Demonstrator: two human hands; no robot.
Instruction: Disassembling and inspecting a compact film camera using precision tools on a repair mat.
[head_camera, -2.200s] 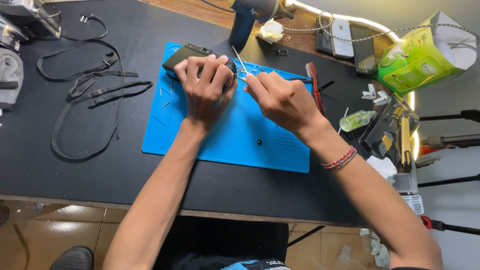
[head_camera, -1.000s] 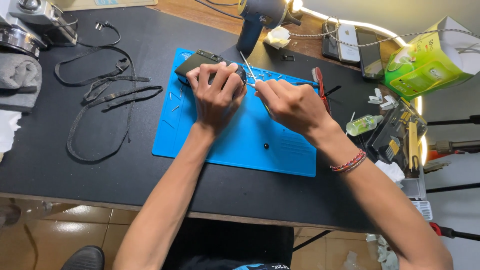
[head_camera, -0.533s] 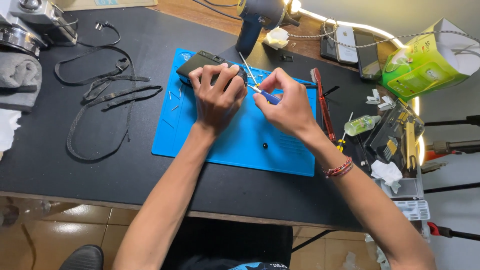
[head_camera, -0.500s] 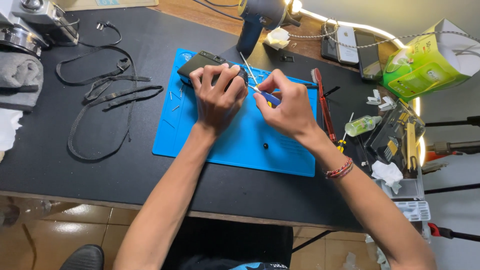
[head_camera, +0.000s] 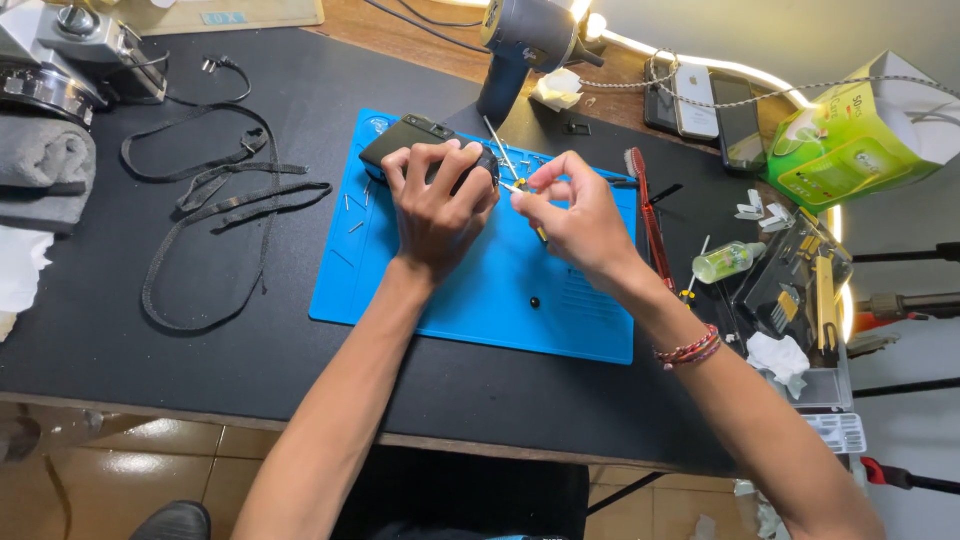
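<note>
Left hand (head_camera: 437, 205) of mine lies palm down over a dark phone-like device (head_camera: 412, 140), its fingers curled over the near end and pinning it to the blue mat (head_camera: 470, 290). Just beside it, my right hand (head_camera: 575, 212) pinches a small screwdriver (head_camera: 528, 208) with a yellow and blue grip between thumb and fingertips; its tip points toward the device, close to the left fingertips, though I cannot tell whether it touches. A red and dark bead bracelet (head_camera: 688, 348) sits on my right wrist.

On the mat near the hands I see a small black dot-like part (head_camera: 535, 301) and a few tiny screws (head_camera: 357, 205) scattered to the left of the device. The mat rests on a black surface (head_camera: 150, 360).

Left of the mat, a black strap (head_camera: 215, 215) loops across the surface, and past it a folded grey cloth (head_camera: 45, 170) lies at the edge. Right of the mat there is a red-handled tool (head_camera: 648, 215), a small green bottle (head_camera: 727, 262) lying on its side, and a clear tray of tools (head_camera: 800, 300).

Farther back stands a grey heat-gun-like tool (head_camera: 525, 40), with two phones (head_camera: 715, 105) lying flat and a green box (head_camera: 840, 145) to its right.
</note>
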